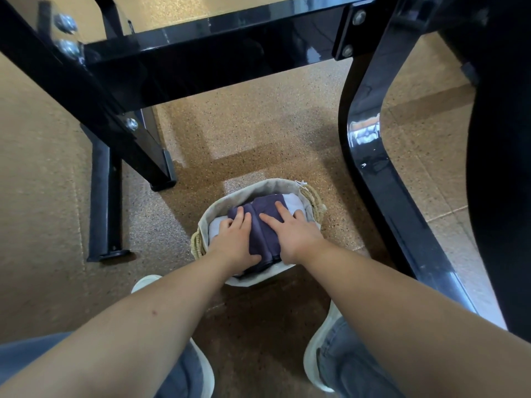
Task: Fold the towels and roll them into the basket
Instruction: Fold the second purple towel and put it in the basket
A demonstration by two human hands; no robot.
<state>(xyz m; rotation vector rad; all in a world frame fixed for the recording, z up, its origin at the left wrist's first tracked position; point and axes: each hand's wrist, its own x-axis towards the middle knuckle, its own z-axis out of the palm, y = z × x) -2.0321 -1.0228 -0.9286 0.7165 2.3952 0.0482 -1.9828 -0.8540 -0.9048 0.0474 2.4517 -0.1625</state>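
Hands push down on a dark blue towel (263, 239) that sits in the basket (218, 206) on the floor (258, 133). The left hand (234, 239) lies on the towel's 9 o'clock side, with its fingers a little bent and its thumb by the 6 o'clock end. The right hand (290, 234) lies on the 3 o'clock side, with its fingers straight and apart. Each grip is spread and pressing, not pinching. I think the hands press like this to squash the towel down and stop it coming undone, so it fits snug between the others. A white towel (215, 228) is tucked in at its 9 o'clock side and a pale towel (290, 201) at about 1 o'clock, and both touch it. The dark blue towel lies down, not standing up. Its long way goes from 6 o'clock, by the person, to 12 o'clock, far away. It fills the middle of the basket. A black metal leg (138, 139) stands past the basket at about 10 o'clock. Pale shoes (319, 343) are at 6 o'clock. The basket looks nearly full, so this step seems almost done.
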